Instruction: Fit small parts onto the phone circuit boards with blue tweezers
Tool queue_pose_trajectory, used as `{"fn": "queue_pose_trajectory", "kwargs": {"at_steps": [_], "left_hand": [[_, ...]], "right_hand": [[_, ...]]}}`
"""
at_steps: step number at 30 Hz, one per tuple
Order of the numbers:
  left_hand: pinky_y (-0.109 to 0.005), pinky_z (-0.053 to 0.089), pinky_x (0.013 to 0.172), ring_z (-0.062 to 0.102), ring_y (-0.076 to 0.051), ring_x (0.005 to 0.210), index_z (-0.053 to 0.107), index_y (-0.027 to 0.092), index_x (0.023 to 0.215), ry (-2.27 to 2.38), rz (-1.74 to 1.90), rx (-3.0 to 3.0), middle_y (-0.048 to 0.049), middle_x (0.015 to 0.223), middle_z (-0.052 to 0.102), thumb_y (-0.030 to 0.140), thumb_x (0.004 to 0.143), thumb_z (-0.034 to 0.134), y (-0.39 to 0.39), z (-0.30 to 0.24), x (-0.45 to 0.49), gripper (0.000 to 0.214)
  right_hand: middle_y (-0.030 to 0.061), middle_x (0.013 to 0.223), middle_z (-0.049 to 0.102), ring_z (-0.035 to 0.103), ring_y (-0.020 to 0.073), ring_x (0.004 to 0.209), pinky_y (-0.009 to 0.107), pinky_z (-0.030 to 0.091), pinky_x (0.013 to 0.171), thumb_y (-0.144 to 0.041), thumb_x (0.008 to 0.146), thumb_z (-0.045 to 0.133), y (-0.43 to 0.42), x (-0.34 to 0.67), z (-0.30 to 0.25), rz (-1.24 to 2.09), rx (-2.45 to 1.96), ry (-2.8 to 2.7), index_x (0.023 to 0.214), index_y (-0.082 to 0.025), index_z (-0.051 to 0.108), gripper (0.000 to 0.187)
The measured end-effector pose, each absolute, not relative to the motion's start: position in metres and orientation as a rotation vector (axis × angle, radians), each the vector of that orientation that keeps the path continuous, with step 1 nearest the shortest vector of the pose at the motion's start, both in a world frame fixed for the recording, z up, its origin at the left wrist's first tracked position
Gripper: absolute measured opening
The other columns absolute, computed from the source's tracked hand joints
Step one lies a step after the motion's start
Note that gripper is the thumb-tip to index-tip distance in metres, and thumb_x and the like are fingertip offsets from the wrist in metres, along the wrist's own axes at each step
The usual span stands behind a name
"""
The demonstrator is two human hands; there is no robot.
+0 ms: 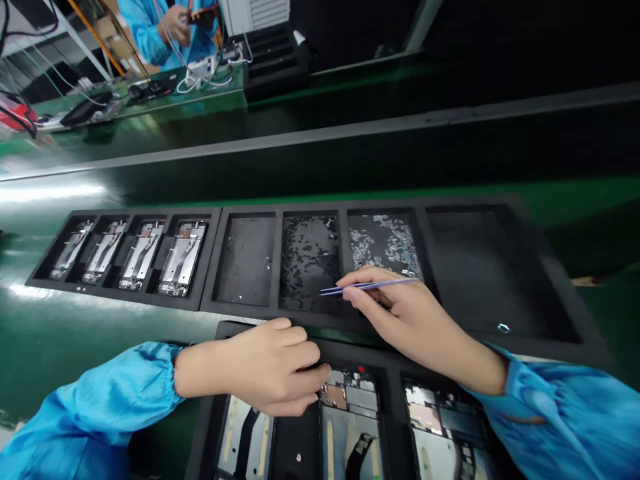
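Head view: right hand (407, 317) pinches blue tweezers (373, 285) between thumb and fingers; the tips lie low over the near end of the compartment of dark small parts (309, 257) in the long parts tray (320, 205) (silvery bits (385, 243) fill the next compartment); left hand (270, 373) is curled on the near tray (350, 351), fingertips touching the top corner of the middle phone assembly (350, 427); whether it grips anything, cannot tell; four assemblies sit in the far-left tray (115, 298); a co-worker's hands (173, 25) work across the belt.
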State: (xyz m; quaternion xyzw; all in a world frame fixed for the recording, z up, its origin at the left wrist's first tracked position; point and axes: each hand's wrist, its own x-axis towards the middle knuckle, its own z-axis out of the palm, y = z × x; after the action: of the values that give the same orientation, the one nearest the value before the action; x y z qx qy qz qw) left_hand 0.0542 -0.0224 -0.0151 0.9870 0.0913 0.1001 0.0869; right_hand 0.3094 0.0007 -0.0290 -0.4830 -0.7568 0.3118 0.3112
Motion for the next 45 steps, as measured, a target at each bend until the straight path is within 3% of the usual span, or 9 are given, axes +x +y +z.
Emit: {"fn": "queue_pose_trajectory", "kwargs": {"at_steps": [10,17,23,28,32,35,38,45], "left_hand": [[-0.034,0.033,0.061,0.044,-0.017,0.069,0.066,0.012,0.119,0.273,0.286,2.921,-0.0019,0.082,0.051,0.032,0.099,0.054,-0.022,-0.013,0.053,0.031],[-0.035,0.033,0.060,0.044,-0.018,0.068,0.065,0.012,0.119,0.280,0.293,2.929,-0.0017,0.080,0.052,0.031,0.098,0.054,-0.021,-0.014,0.054,0.031],[-0.036,0.034,0.060,0.045,-0.019,0.066,0.066,0.015,0.117,0.302,0.229,2.861,-0.0025,0.081,0.054,0.029,0.098,0.051,-0.021,-0.004,0.056,0.028],[-0.036,0.042,0.068,0.053,-0.023,0.079,0.065,0.014,0.122,0.387,-0.007,2.805,-0.0089,0.095,0.058,0.040,0.099,0.053,-0.024,0.021,0.078,0.036],[-0.039,0.045,0.074,0.057,-0.029,0.095,0.065,0.013,0.122,0.285,-0.022,2.875,-0.0153,0.111,0.060,0.047,0.099,0.055,-0.023,0.025,0.117,0.042],[-0.040,0.045,0.074,0.057,-0.030,0.095,0.067,0.012,0.117,0.179,0.027,2.943,-0.0159,0.111,0.060,0.049,0.098,0.056,-0.017,0.015,0.143,0.043],[-0.040,0.045,0.075,0.057,-0.029,0.094,0.068,0.013,0.111,0.105,0.062,2.980,-0.0155,0.110,0.060,0.045,0.099,0.054,-0.010,0.004,0.152,0.037],[-0.042,0.046,0.077,0.056,-0.029,0.096,0.068,0.012,0.116,0.058,0.117,2.951,-0.0164,0.112,0.058,0.041,0.101,0.048,-0.002,-0.003,0.149,0.038]], "right_hand": [[0.0027,0.098,0.074,0.071,0.0180,0.086,0.031,0.054,0.074,-0.034,0.104,0.053,0.000,0.313,-0.034,0.847,-1.180,-2.045,0.099,-0.023,0.070,0.021],[0.0026,0.102,0.074,0.071,0.0178,0.088,0.030,0.053,0.071,-0.033,0.105,0.051,0.001,0.313,-0.037,0.909,-1.161,-2.088,0.102,-0.024,0.071,0.023],[0.0023,0.085,0.072,0.067,0.0149,0.069,0.027,0.051,0.061,-0.037,0.104,0.053,-0.003,0.317,-0.016,0.904,-1.220,-1.821,0.085,-0.022,0.066,0.028],[0.0030,0.088,0.068,0.068,0.0162,0.076,0.028,0.054,0.068,-0.039,0.105,0.052,-0.043,0.369,0.002,0.956,-1.329,-1.734,0.090,-0.023,0.064,0.025],[0.0007,0.076,0.062,0.064,0.0159,0.068,0.028,0.051,0.062,-0.041,0.106,0.049,-0.077,0.405,-0.005,1.057,-1.389,-1.780,0.085,-0.023,0.060,0.029],[-0.0007,0.071,0.060,0.059,0.0142,0.060,0.027,0.048,0.057,-0.041,0.106,0.049,-0.086,0.409,-0.013,1.008,-1.397,-1.770,0.089,-0.023,0.061,0.027],[-0.0004,0.075,0.064,0.061,0.0139,0.062,0.026,0.048,0.059,-0.037,0.105,0.050,-0.085,0.401,-0.017,0.915,-1.358,-1.842,0.093,-0.022,0.063,0.023],[0.0026,0.090,0.073,0.069,0.0161,0.078,0.027,0.050,0.071,-0.029,0.104,0.051,-0.081,0.398,-0.021,0.802,-1.274,-1.935,0.096,-0.020,0.064,0.018]]}}
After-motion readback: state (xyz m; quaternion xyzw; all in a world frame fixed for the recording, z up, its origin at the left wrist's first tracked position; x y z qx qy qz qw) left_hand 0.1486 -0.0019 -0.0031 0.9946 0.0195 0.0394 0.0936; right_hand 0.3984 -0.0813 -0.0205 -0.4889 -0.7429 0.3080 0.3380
